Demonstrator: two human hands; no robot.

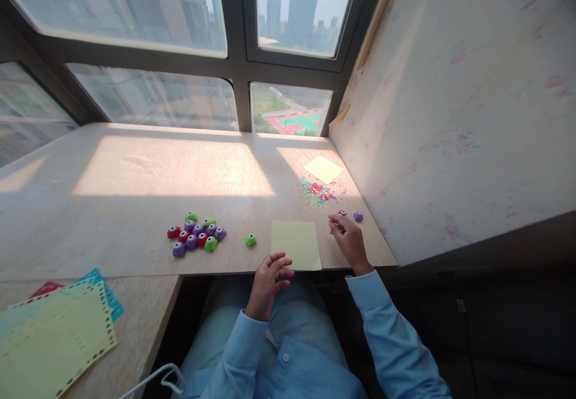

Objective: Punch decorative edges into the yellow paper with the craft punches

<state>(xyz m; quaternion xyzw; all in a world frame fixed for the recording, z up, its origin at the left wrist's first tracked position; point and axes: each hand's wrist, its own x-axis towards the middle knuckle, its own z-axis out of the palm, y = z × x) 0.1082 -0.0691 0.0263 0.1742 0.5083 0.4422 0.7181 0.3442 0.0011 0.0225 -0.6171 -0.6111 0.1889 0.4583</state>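
My left hand (269,285) is open, its fingers apart at the lower left corner of a pale yellow paper sheet (297,244) on the board. Whether the fingertips touch the sheet is unclear. My right hand (348,243) is to the right of the sheet with its fingers drawn together; anything between them is too small to make out. Just beyond those fingers sits a small red one-eyed figure (342,212), partly hidden, beside a purple one-eyed figure (358,216). A green one-eyed figure (251,240) stands left of the sheet.
Several red, green and purple figures (197,231) cluster at left. Red, blue and yellow paper bits (318,191) lie scattered before a yellow paper square (323,170). Hole-edged sheets (58,339) are stacked lower left. A wall (450,117) bounds the right; a window frame (243,75) the back.
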